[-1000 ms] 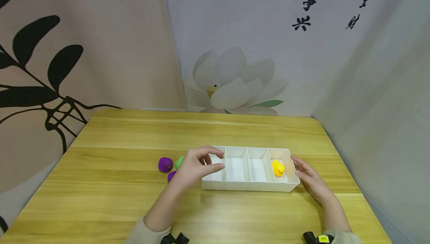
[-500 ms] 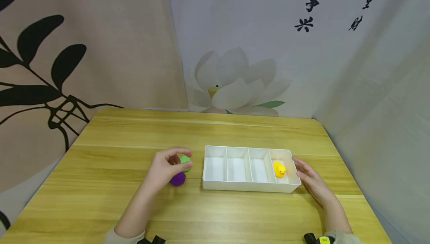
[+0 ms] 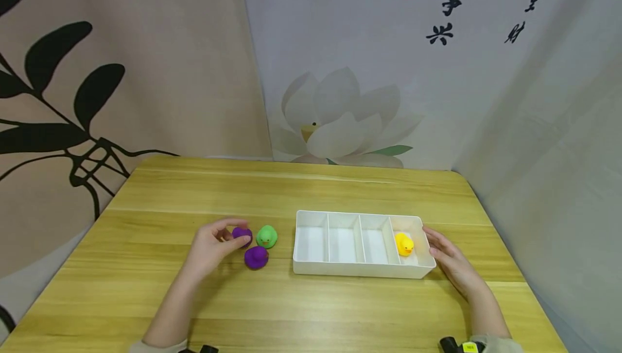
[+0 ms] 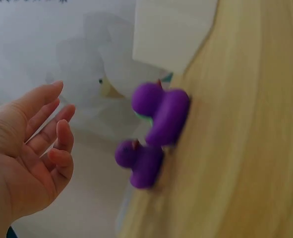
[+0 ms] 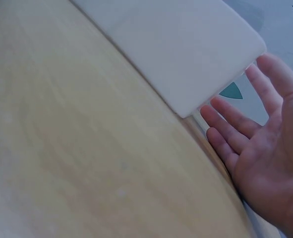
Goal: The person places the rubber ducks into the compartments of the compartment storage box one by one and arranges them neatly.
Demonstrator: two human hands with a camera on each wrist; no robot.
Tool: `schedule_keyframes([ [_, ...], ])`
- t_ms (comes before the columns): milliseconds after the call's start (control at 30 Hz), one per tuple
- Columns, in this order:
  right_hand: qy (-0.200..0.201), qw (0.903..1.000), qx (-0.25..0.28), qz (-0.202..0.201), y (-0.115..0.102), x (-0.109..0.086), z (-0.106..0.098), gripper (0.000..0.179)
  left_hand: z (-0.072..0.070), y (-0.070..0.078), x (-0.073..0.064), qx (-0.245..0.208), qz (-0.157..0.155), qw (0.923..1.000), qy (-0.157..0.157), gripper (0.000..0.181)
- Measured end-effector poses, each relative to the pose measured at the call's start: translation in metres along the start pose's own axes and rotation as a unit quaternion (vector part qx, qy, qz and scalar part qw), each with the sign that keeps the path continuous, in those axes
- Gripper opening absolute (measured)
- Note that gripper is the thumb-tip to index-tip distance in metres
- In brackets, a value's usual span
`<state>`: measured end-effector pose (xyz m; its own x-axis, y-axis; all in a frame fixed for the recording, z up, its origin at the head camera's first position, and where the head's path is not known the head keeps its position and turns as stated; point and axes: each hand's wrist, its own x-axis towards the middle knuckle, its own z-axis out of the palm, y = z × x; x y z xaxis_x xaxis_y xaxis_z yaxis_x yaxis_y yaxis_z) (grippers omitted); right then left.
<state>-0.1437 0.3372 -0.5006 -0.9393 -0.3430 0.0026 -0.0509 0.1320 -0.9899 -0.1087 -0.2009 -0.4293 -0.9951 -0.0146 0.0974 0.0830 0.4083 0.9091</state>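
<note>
My left hand (image 3: 214,245) hovers beside the farther purple rubber duck (image 3: 242,235), thumb and fingers parted. In the left wrist view, a gap separates that hand (image 4: 34,153) from both purple ducks. The nearer purple duck (image 3: 256,257) sits in front of a green rubber duck (image 3: 266,237); only a green sliver shows behind it in the left wrist view. A white divided box (image 3: 362,270) stands to the right, with a yellow rubber duck (image 3: 404,244) in its rightmost compartment. My right hand (image 3: 454,264) touches the box's right end with extended fingertips.
Under everything is a wood-grain table (image 3: 340,315). Fabric backdrops with printed leaves, a lotus and characters hang behind it and at the sides.
My left hand has moved left from over the box's left end, past the green duck, to the farther purple duck. The right hand has stayed at the box's end.
</note>
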Motion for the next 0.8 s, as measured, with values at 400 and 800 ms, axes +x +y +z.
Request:
schedule_keyframes([
  [400, 0.002, 1.0000, -0.002, 0.004, 0.001, 0.000, -0.001, 0.048, -0.007, -0.039, 0.008, 0.009, -0.024, 0.9997, -0.002, 0.039],
  [800, -0.004, 1.0000, 0.006, -0.001, -0.001, -0.001, 0.000, 0.048, 0.000, -0.066, 0.012, 0.009, -0.028, 0.9996, 0.003, 0.039],
])
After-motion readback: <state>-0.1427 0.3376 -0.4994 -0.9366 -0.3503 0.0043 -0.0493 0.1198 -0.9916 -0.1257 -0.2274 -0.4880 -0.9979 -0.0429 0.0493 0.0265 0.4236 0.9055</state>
